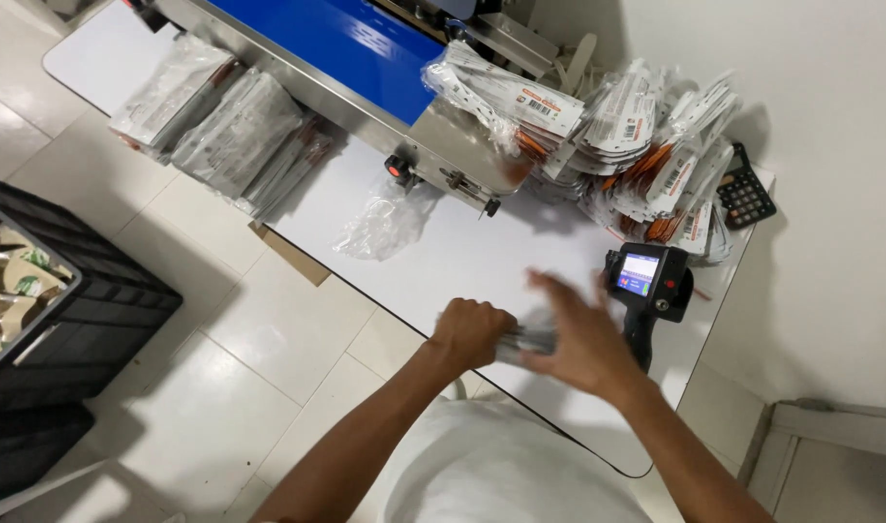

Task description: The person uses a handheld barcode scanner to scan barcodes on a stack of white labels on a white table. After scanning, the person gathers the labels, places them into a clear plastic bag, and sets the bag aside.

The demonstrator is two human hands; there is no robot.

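White shirt cloth filled the near edge, and just beyond it both hands met over the desk [482, 261]. The left hand [472, 331] was a closed fist, its grip tight on one end of a thin stack of clear packets [530, 341]; the right hand [580, 339], blurred, lay curled over the other end. Squaring the stack seemed the step in hand; the next move would call for a steady hold. Just beside them stood a black handheld printer [648, 283]. Farther off lay a heap of packets [646, 145], a calculator [745, 197] and a blue-belted sealing machine [366, 48]. Pale floor tiles [269, 329] and a black crate [85, 310] lay to the left.
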